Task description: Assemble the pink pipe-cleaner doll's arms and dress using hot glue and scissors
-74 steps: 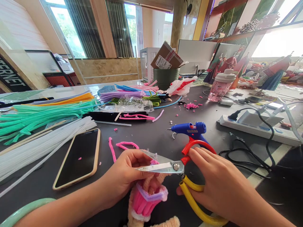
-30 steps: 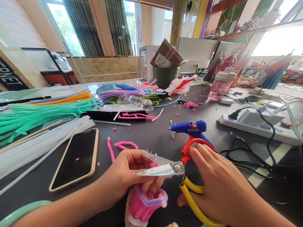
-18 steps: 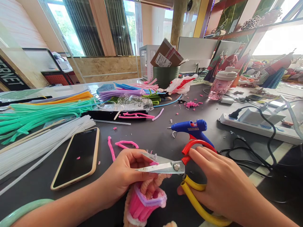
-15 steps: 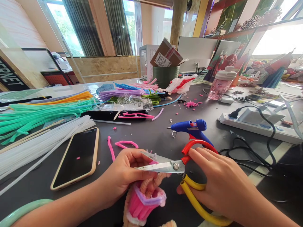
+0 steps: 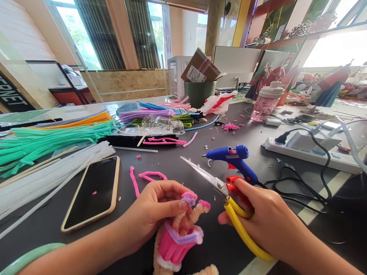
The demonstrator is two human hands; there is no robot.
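Note:
My left hand (image 5: 155,210) grips a small figure made of fuzzy craft wire (image 5: 179,236), pink and lilac with beige stems, its thumb pressing the lilac tip. My right hand (image 5: 265,219) holds scissors (image 5: 220,186) with one red and one yellow handle; the blades are closed and point up-left, away from the figure. A mint bangle (image 5: 28,258) sits on my left wrist. Both hands hover over the dark table (image 5: 177,164) at its near edge.
A blue glue gun (image 5: 232,156) lies just behind the scissors, its cable running right to a power strip (image 5: 309,152). A phone (image 5: 94,191) lies left, beside bundles of white and teal craft wire (image 5: 43,145). Pink wire offcuts (image 5: 149,176) lie near my left hand. A pink bottle (image 5: 266,101) stands at the back.
The scissors have left the figure's top and swung up to the right, blades now closed. The trimmed lilac and pink tips stand free above my left thumb.

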